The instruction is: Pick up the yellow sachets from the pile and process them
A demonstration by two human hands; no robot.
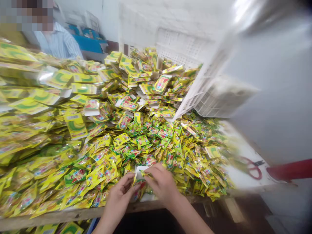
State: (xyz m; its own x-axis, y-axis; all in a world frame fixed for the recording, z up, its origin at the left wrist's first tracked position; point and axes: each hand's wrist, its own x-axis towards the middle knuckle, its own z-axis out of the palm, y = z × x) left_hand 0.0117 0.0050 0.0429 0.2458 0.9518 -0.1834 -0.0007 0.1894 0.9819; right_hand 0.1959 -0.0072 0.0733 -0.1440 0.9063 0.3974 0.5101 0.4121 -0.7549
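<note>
Near the table's front edge, my left hand (122, 191) grips a small cardboard box (139, 175), thumb in front and fingers behind. The box has a pale raised flap at its top and a colourful printed side below. My right hand (162, 184) is at the box's upper right, its fingers bent together at the opening. What those fingertips pinch is mostly hidden by the hand. All around lie small yellow and green sachets (122, 139) with fruit pictures, heaped right up to both hands.
Behind the sachets rises a pile of yellow-green boxes (84, 88), several with flaps open. A white plastic crate (187, 44) lies tipped over the boxes. Red-handled scissors (254, 172) rest at right by a red bar (290, 170). A person in a striped shirt (62, 40) is at back left.
</note>
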